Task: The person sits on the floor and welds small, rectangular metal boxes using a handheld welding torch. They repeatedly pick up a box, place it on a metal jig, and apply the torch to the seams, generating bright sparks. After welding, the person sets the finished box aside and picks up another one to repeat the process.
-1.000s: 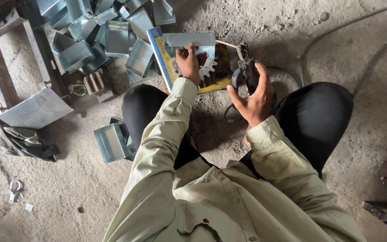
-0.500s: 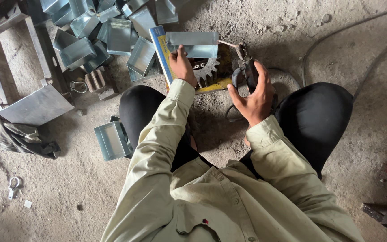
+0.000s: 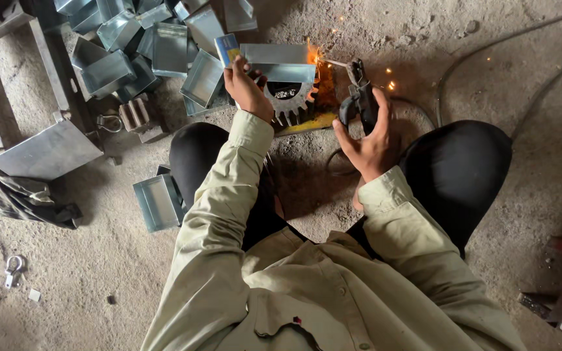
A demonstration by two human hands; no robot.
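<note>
My left hand grips the near left edge of a grey sheet-metal box, which rests on a toothed steel gear lying on a yellow plate. In my right hand is a black electrode holder. Its thin rod reaches left to the box's right end, where orange sparks burn. A blue and yellow flat object sticks out behind my left fingers.
Several similar metal boxes are heaped at the upper left; one more lies by my left knee. A bent metal sheet and a dark cloth lie at left. Cables cross the dirt floor at right.
The rod's tip has reached the box's right end and sparks now fly there. My left hand has stayed on the box.
</note>
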